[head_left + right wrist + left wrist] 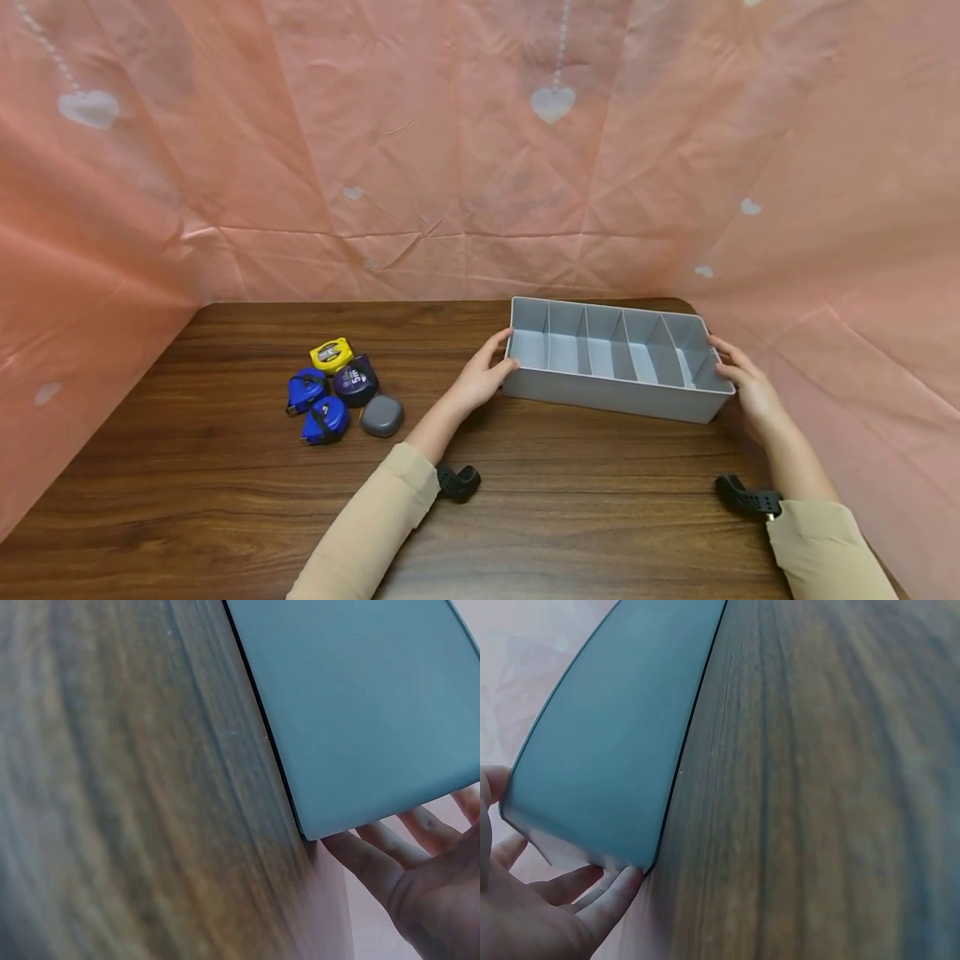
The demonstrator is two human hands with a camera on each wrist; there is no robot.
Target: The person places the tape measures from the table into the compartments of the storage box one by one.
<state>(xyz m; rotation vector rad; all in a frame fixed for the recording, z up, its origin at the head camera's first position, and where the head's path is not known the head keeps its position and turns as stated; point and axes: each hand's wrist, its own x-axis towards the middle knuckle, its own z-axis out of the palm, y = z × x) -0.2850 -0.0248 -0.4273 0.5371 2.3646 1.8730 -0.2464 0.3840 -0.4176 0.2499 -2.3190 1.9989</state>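
A long grey divided storage box [603,392] with several compartments sits at the right rear of the table, turned slightly. My left hand [482,377] grips its left end, thumb at the front corner of the rim. At the opposite end, my right hand [752,393] holds the box with its thumb near the front rim. Fingers [615,904] touch the end wall low down in the left wrist view. From the right wrist, several fingertips [360,859] show against the other end wall. No objects are visible in the compartments.
Left of the box, tape measures lie grouped on the wooden table [585,467]: a yellow one [332,355], a dark purple one [356,381], blue ones [307,388] and a rounded grey one [382,416]. A pink curtain [420,150] hangs behind and at both sides.
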